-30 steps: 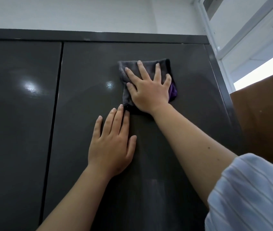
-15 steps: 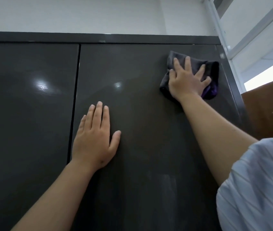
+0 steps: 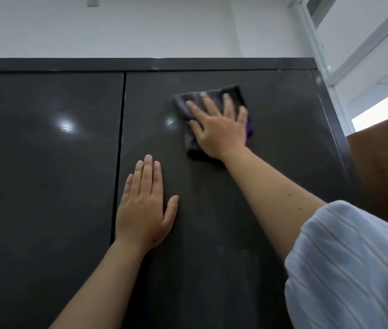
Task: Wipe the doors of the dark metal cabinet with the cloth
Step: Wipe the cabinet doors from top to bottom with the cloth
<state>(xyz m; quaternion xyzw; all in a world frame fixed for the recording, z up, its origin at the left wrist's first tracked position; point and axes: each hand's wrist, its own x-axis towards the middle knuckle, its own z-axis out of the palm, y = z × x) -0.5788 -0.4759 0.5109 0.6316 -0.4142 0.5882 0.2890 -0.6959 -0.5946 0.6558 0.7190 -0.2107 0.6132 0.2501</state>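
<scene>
The right hand [image 3: 221, 131] presses the cloth [image 3: 189, 108] flat on the right door [image 3: 271, 162], fingers spread wide. The left hand [image 3: 144, 210] rests flat lower down, fingers straight.

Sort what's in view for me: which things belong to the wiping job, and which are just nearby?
Job: cloth, right hand pressing it flat, left hand braced on the right door, left door.
Nearby: brown board, window frame, white wall.

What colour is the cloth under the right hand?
Dark grey cloth, with a purple patch at its right edge, seen in the head view.
</scene>
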